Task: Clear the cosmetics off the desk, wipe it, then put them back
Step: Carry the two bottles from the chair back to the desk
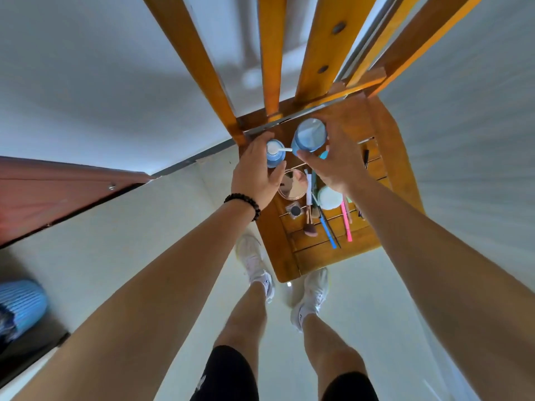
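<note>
left hand (256, 172) grasps pump bottle (274, 154); right hand (335, 160) grasps blue jar (309, 137) | likely rigid, smooth; take by sides

Left hand (254, 172) grips a blue pump bottle (274, 154), right hand (337, 160) a blue jar (309, 136), above the slatted wooden chair seat (321, 256)

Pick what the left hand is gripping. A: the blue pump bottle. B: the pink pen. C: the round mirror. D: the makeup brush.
A: the left hand wraps the blue pump bottle with its white pump head, while the right hand holds the large blue jar.
</note>
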Tool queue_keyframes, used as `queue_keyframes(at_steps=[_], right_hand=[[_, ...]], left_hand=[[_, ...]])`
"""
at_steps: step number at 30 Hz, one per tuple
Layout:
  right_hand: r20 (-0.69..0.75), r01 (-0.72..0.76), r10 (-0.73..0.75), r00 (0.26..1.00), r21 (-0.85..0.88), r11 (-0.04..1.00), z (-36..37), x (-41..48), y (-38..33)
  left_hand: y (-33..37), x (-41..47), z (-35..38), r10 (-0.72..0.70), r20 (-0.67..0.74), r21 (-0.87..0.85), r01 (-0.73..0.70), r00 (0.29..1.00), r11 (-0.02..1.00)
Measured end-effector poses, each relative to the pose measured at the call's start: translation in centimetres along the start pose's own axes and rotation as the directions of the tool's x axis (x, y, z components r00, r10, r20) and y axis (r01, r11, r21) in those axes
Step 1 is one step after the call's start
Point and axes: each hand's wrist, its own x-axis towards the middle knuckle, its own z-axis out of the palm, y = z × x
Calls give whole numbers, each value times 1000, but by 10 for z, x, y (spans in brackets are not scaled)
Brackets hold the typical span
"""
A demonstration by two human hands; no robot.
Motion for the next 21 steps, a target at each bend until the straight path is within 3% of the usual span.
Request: queue_keyframes(at_steps=[3,6,10,16,19,21], right_hand=[[2,4,-5,1000,34,999,-6,-3,-5],[-88,10,-1,996,106,994,-21,-18,-20],[-187,139,-115,976,122,983,-49,-46,-52],[-60,268,-263,963,107,957,-83,-99,-114],[0,377,-378,926,78,923,-91,-140,-162],[55,413,-428,902,174,894,-92,-175,-202]], left_hand=[[3,-5,-10,14,-56,-17,-15,998,1000],[7,-20,-31,-9,-133,-88,-3,991,996],[16,-54,-69,-40,-224,-153,5,974,988],[39,-135,-136,-132,-357,-243,44,925,969],[60,-203,-179,-161,-484,-250,41,860,967],[75,-259,-212,-206,-563,-277,52,800,959]])
